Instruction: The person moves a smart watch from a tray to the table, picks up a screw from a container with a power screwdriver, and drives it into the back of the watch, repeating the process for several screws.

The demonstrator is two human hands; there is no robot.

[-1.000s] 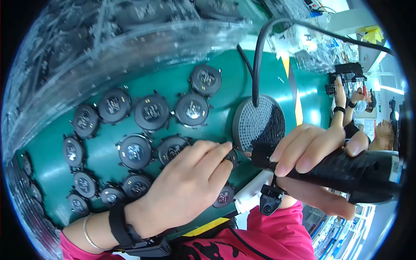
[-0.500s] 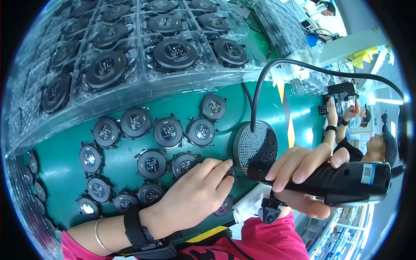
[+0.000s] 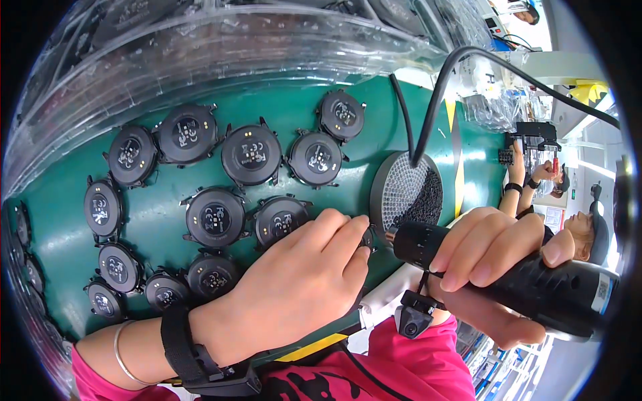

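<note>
My left hand [image 3: 301,281] lies over a green mat [image 3: 160,200], its fingertips pinched on a small black watch body [image 3: 367,237] at the mat's right side. My right hand [image 3: 491,250] grips a black electric screwdriver [image 3: 508,274] lying sideways, its tip pointing left at that watch body. A black cable [image 3: 468,60] runs from the tool up and over. Several round black watch bodies [image 3: 251,155] lie face down across the mat.
A round grey dish of tiny screws [image 3: 408,190] sits beside the screwdriver tip. Clear plastic trays [image 3: 200,47] holding more watch bodies stand behind the mat. Another person [image 3: 568,220] works at the bench on the right.
The view has closed in on the mat. My left hand has slid right toward the screwdriver tip, and my right hand has brought the tool closer to it.
</note>
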